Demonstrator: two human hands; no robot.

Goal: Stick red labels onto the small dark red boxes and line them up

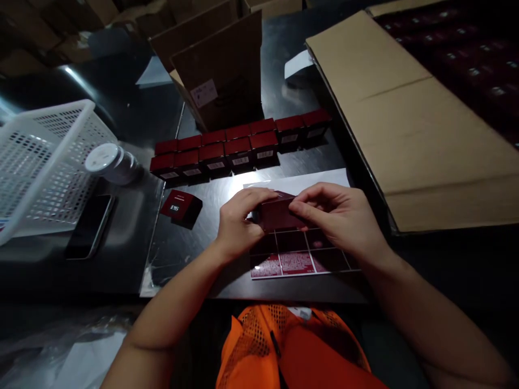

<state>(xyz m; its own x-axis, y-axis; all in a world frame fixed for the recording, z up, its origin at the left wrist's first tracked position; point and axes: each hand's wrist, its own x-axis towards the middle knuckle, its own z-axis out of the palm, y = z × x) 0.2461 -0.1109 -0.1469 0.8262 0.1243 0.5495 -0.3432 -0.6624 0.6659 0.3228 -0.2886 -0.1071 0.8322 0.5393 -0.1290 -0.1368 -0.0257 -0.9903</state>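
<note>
Both my hands grip one small dark red box (278,214) just above the dark table. My left hand (237,224) clasps its left end, and my right hand (338,216) pinches its right end and top. Under the hands lies a sheet of dark red labels (298,259) in a grid. Another red box with white lettering (181,207) lies alone to the left. Behind it, two rows of several matching red boxes (239,146) stand side by side.
A white plastic basket (44,162) sits at the left, with a white-lidded jar (111,162) and a black phone (90,226) beside it. An open cardboard carton (221,70) stands at the back. A large flat cardboard flap (409,119) fills the right.
</note>
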